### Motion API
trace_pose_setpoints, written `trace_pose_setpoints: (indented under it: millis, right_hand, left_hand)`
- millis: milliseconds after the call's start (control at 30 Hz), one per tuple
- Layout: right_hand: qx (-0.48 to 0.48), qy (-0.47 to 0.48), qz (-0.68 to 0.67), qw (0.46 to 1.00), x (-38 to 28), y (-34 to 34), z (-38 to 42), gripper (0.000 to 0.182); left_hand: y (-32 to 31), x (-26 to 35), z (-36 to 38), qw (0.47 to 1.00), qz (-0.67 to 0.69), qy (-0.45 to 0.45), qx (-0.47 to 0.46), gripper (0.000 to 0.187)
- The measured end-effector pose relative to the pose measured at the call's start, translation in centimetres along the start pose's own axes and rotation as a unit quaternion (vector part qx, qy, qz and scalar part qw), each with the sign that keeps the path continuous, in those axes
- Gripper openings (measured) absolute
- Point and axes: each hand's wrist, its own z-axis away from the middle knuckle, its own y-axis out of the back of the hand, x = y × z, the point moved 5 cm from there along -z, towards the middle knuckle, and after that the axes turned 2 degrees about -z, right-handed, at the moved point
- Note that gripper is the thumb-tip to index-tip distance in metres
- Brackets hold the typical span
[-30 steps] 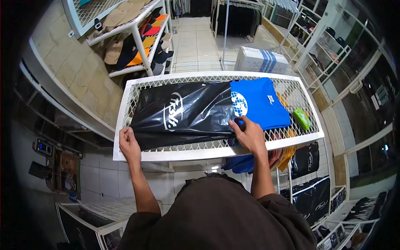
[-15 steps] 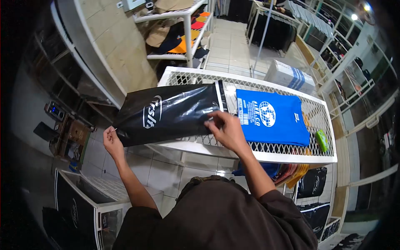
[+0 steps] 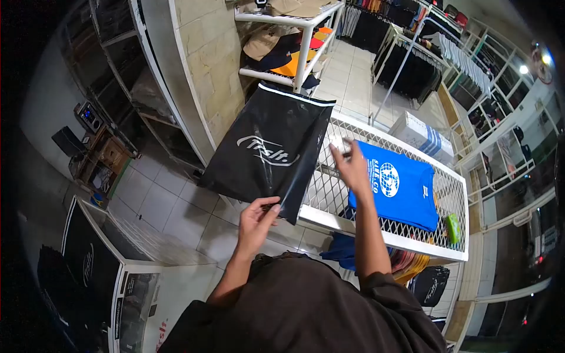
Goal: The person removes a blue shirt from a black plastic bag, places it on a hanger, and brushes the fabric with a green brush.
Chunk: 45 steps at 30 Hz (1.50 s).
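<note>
A black plastic mailer bag (image 3: 250,176) with a white "Trslt." logo lies slanted over the left end of the white mesh table (image 3: 326,220), its near part jutting past the front edge. A white strip runs along its far edge. My left hand (image 3: 256,226) pinches the bag's near edge close to the right corner. Off the bag's right side, my right hand (image 3: 354,167) is raised with thumb and fingers apart, holding nothing; its fingertips are slightly blurred. Just right of that hand, a folded blue T-shirt (image 3: 406,200) with a white globe print lies flat.
A small green packet (image 3: 452,228) is at the table's right end. Behind the table stands a wrapped white parcel (image 3: 421,135) with blue stripes. A shelf (image 3: 282,73) with caps rises at the far left, and folded clothes (image 3: 406,267) are under the table.
The bag has turned, its strip edge swinging to the far side. My left hand moved right to its near corner. My right hand let go of the bag and lifted away beside the T-shirt.
</note>
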Motion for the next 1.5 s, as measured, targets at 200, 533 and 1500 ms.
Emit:
trace_pose_setpoints:
  millis: [200, 533, 1500]
  right_hand:
    - [-0.102, -0.058, -0.115, 0.986, 1.2, -4.5, 4.9, 0.073]
    - [-0.008, -0.108, -0.103, 0.989, 3.7, -1.3, 5.1, 0.091]
    - [0.018, -0.059, 0.066, 0.996, 0.7, -0.9, 8.0, 0.073]
  left_hand:
    - [-3.0, 0.8, 0.4, 0.998, -0.003, 0.016, -0.067, 0.050]
    - [7.7, 3.4, 0.2, 0.885, -0.359, -0.102, 0.278, 0.066]
    - [14.1, 1.2, -2.4, 0.997, -0.055, 0.050, 0.012, 0.049]
